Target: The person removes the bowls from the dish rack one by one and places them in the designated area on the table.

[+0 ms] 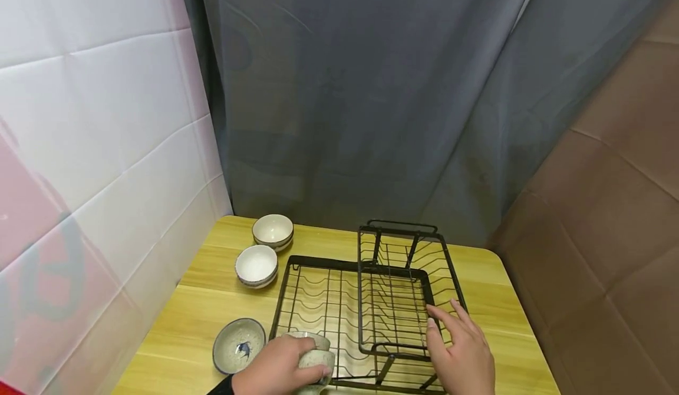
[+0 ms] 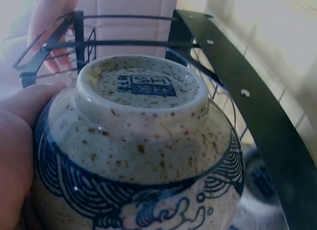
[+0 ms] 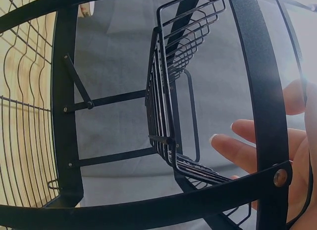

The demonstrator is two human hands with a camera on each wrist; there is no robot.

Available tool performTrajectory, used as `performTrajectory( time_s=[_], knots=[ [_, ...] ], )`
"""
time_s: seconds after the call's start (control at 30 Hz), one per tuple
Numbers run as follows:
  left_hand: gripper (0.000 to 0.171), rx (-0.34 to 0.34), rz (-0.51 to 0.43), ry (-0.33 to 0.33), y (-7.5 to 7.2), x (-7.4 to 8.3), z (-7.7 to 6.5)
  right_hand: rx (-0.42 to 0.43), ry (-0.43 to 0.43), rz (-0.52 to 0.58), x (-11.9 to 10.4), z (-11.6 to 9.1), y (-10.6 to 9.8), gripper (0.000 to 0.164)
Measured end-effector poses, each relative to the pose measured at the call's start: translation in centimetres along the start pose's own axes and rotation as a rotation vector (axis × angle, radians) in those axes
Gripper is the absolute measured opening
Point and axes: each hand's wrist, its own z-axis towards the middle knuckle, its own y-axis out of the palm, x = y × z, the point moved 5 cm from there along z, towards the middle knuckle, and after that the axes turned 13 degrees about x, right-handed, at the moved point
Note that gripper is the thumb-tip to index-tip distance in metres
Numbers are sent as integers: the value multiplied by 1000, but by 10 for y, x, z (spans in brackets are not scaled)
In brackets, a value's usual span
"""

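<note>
Four bowls, one black wire rack on the tabletop.
My left hand (image 1: 278, 371) grips an upturned speckled bowl (image 1: 314, 354) at the bottom centre; my right hand (image 1: 461, 354), fingers relaxed, touches the rack (image 1: 366, 306).

Unreadable blue stamp under bowl (image 2: 138, 155)

Two bare hands, no rings or gloves; dark sleeve cuff (image 1: 223, 387) at left wrist.
</note>
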Motion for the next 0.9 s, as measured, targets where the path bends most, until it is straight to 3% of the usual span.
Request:
performTrajectory(
  time_s=[0.2,0.4,0.6,0.7,0.9],
  knots=[
    [34,101,-39,-24,-12,-9,-9,12,-1,-3,0,0,0,46],
    [36,118,-27,-118,-23,-21,-19,4,1,-2,0,2,1,47],
    [30,158,34,-156,-38,-30,-26,-1,16,9,1,2,2,48],
    [31,193,107,-168,-47,-34,-27,-4,17,6,2,3,2,48],
    [50,303,333,-203,-59,-48,-30,-15,17,-1,1,3,2,50]
  ],
)
